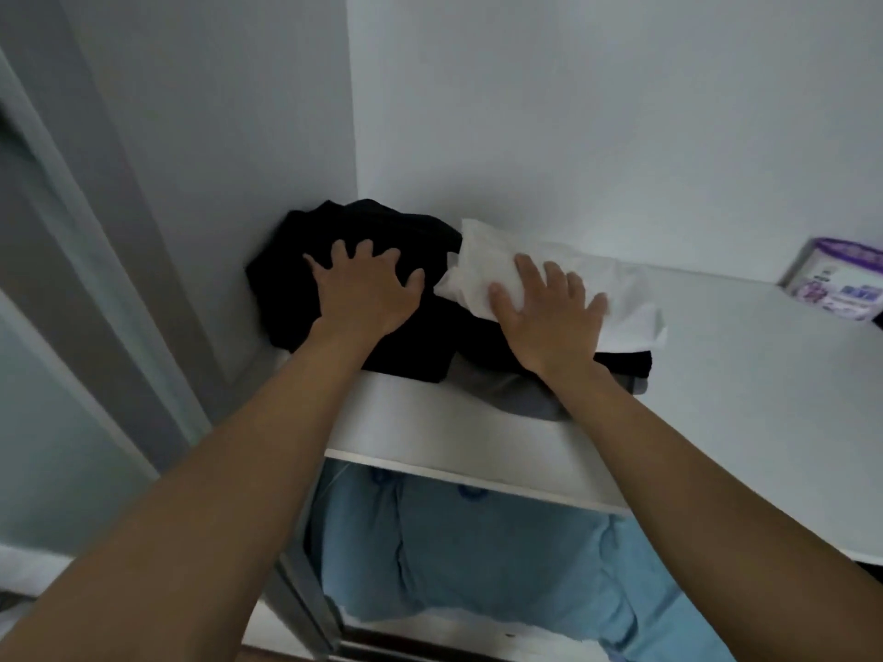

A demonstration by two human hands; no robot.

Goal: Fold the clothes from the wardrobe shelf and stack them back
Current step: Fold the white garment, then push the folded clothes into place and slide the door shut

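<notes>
A heap of clothes lies in the back left corner of the white wardrobe shelf (745, 375). Black garments (382, 231) make up most of it, a white garment (482, 260) lies on top at the right, and a grey piece (516, 394) sticks out at the front. My left hand (365, 289) rests on the black garments with its fingers spread. My right hand (544, 312) lies flat on the white garment, fingers straight. Both arms reach up to the shelf.
A purple and white box (836, 284) stands on the shelf at the far right. Blue clothes (478, 556) hang below the shelf. The wardrobe's side wall (229, 136) is close to the left of the heap, with a door frame (95, 279) further left.
</notes>
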